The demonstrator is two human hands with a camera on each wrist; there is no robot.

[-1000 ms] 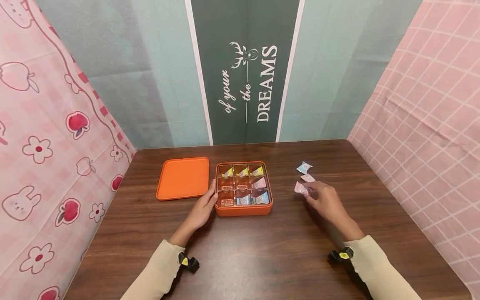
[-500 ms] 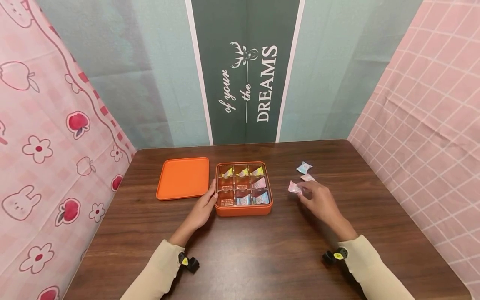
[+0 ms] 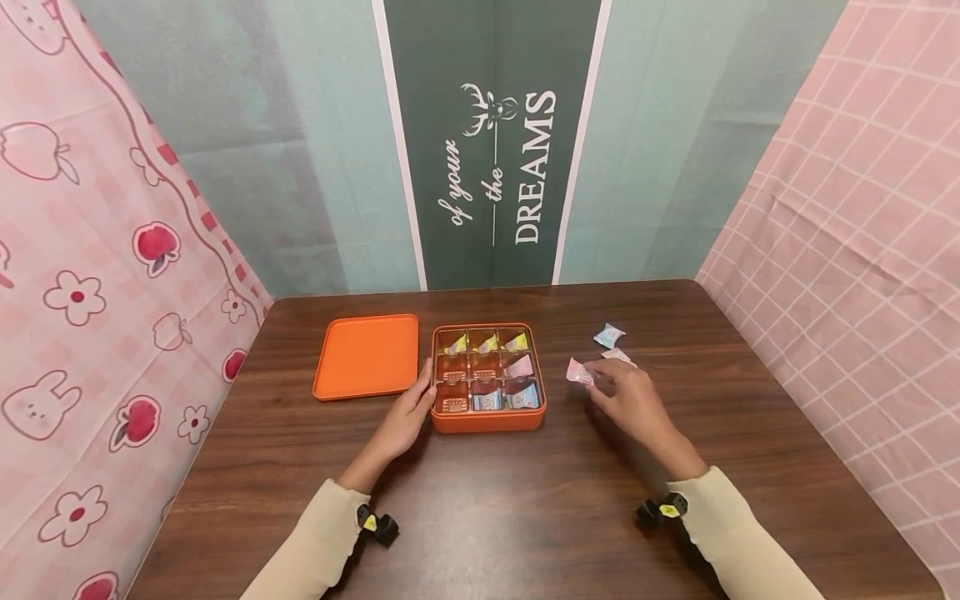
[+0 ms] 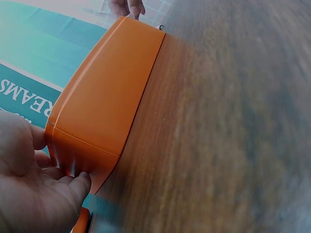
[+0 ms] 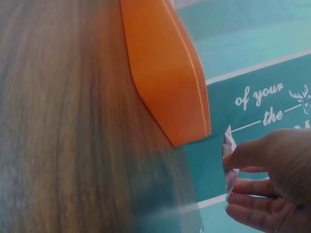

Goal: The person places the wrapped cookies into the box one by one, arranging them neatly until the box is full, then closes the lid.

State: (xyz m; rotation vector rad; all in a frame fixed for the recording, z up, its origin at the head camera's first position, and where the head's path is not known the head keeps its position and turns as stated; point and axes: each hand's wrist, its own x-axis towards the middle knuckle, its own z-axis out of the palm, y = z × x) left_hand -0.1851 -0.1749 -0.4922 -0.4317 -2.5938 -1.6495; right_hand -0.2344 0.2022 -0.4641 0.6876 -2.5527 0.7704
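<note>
In the head view my right hand (image 3: pixel 630 400) pinches a pink wrapped candy (image 3: pixel 578 372) between thumb and fingertips, to the right of an orange box (image 3: pixel 487 423). The right wrist view shows this candy (image 5: pixel 229 160) edge-on, with the other fingers loosely bent below it. My left hand (image 3: pixel 403 421) rests against the box's left side. In the left wrist view its fingers (image 4: pixel 80 184) touch the orange wall (image 4: pixel 102 97). Inside the box are nine compartments: yellow candies (image 3: pixel 486 342) along the back row, a pink candy (image 3: pixel 519 367) at middle right, and two blue candies (image 3: pixel 487 400) in front.
An orange lid (image 3: pixel 367 357) lies left of the box. A blue candy (image 3: pixel 609 336) and another pink candy (image 3: pixel 617 356) lie on the brown table (image 3: pixel 480 517), behind my right hand. Fabric hangings (image 3: pixel 300 167) enclose the back and sides.
My right hand has moved left toward the box, carrying the pink candy. My left hand and the box have stayed in place.
</note>
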